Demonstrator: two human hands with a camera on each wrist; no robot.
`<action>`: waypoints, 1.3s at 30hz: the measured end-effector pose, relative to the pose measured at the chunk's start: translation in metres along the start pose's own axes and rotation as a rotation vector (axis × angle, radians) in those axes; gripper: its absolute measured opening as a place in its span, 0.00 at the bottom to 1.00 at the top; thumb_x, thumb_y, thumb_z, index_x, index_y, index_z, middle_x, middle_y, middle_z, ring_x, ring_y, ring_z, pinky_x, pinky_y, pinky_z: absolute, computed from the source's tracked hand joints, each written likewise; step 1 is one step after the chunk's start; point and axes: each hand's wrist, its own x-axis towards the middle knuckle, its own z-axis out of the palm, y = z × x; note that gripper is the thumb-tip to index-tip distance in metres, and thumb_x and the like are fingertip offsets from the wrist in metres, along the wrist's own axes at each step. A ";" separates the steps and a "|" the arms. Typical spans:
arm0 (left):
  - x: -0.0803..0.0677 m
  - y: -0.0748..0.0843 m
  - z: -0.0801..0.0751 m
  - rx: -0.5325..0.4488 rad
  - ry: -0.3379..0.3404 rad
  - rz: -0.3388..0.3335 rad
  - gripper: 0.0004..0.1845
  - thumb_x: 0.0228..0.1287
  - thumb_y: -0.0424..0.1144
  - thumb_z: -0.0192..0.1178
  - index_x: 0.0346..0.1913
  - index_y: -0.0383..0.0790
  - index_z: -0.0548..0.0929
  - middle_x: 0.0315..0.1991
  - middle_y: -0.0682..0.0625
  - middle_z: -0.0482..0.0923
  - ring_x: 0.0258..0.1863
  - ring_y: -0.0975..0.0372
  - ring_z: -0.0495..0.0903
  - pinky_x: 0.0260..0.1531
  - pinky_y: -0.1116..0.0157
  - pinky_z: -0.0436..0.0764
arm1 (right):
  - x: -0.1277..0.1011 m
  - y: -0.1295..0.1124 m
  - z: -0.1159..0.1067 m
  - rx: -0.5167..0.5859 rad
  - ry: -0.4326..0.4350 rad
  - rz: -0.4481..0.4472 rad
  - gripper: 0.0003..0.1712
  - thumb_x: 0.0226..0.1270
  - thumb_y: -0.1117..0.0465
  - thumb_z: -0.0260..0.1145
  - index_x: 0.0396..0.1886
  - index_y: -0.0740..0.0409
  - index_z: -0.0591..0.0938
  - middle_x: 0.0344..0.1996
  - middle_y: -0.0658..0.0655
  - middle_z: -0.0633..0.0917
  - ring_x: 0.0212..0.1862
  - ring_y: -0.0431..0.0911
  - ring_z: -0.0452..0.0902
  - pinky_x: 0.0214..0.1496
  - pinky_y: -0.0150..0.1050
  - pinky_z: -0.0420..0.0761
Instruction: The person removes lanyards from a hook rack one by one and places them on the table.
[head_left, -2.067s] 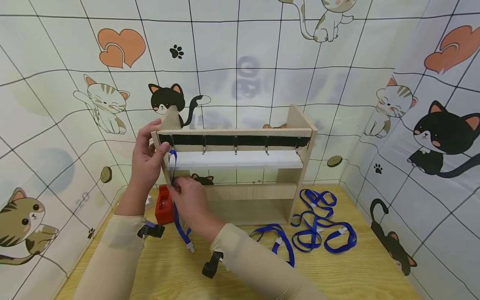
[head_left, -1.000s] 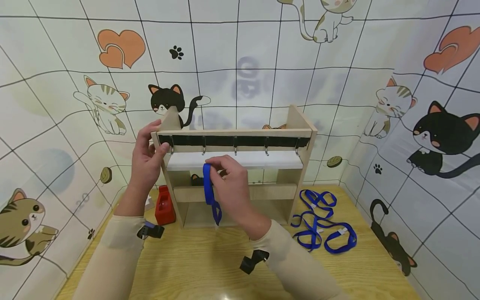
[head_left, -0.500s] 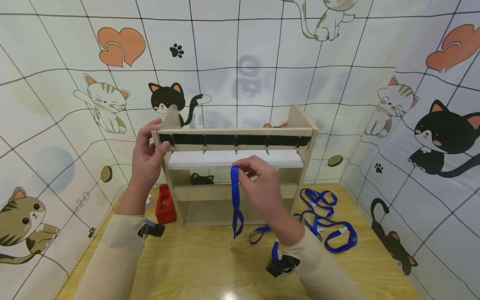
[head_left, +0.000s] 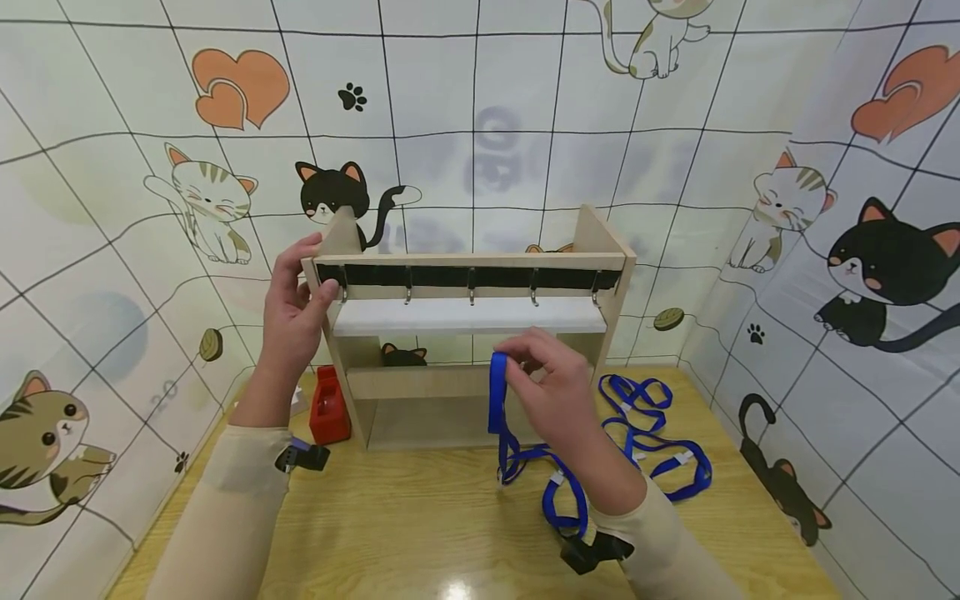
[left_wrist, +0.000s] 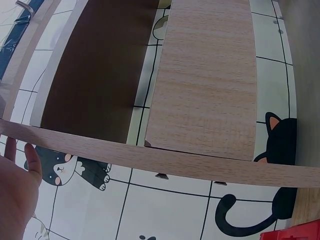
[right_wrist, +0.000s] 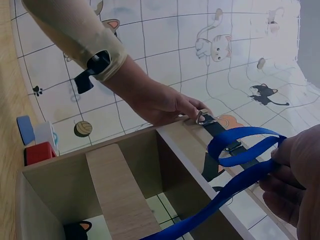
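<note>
My right hand (head_left: 553, 392) pinches a blue lanyard (head_left: 497, 396) between thumb and fingers, in front of the lower right part of a small wooden shelf (head_left: 468, 383). The lanyard's loop stands out from the fingertips in the right wrist view, and its strap (right_wrist: 215, 205) runs down from them. With thumb in front and fingers behind, my left hand (head_left: 294, 321) grips the shelf's left side near the top. Metal hooks (head_left: 472, 292) hang in a row from a black strip (head_left: 442, 276) under the top board, with no lanyard on them.
More blue lanyards (head_left: 636, 392) lie in loose loops on the wooden table, right of the shelf and in front of it (head_left: 564, 521). A red holder (head_left: 328, 408) stands at the shelf's left side. Cat-patterned sheets (head_left: 480, 83) form walls behind and at both sides.
My right hand has drawn the lanyard away from the leftmost hook and carried it right, then lower, towards the other lanyards. My left hand has stayed on the shelf.
</note>
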 end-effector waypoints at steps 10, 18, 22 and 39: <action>0.000 -0.001 0.000 0.005 0.002 -0.008 0.27 0.82 0.35 0.64 0.78 0.42 0.72 0.83 0.54 0.67 0.80 0.50 0.65 0.75 0.50 0.72 | -0.016 0.001 0.013 0.024 -0.068 0.028 0.12 0.74 0.75 0.73 0.47 0.55 0.92 0.41 0.47 0.89 0.40 0.42 0.85 0.38 0.37 0.87; 0.000 -0.002 0.000 0.020 0.002 -0.007 0.27 0.83 0.35 0.63 0.78 0.44 0.72 0.83 0.54 0.66 0.80 0.51 0.65 0.76 0.49 0.71 | -0.029 0.001 0.039 0.076 -0.175 0.091 0.10 0.75 0.73 0.73 0.46 0.55 0.92 0.40 0.46 0.89 0.40 0.40 0.85 0.38 0.39 0.89; 0.000 -0.002 0.000 0.010 0.001 -0.004 0.27 0.82 0.34 0.63 0.78 0.43 0.72 0.83 0.54 0.66 0.80 0.51 0.65 0.76 0.49 0.70 | -0.037 0.007 0.048 0.052 -0.212 0.136 0.09 0.75 0.72 0.74 0.45 0.55 0.92 0.39 0.46 0.89 0.38 0.38 0.84 0.37 0.38 0.88; 0.000 -0.003 0.000 -0.025 -0.002 0.000 0.27 0.82 0.34 0.63 0.78 0.42 0.72 0.83 0.53 0.66 0.80 0.50 0.65 0.77 0.49 0.71 | -0.090 0.050 0.054 0.059 -0.372 0.350 0.07 0.77 0.68 0.74 0.46 0.52 0.93 0.41 0.53 0.90 0.34 0.38 0.81 0.35 0.35 0.84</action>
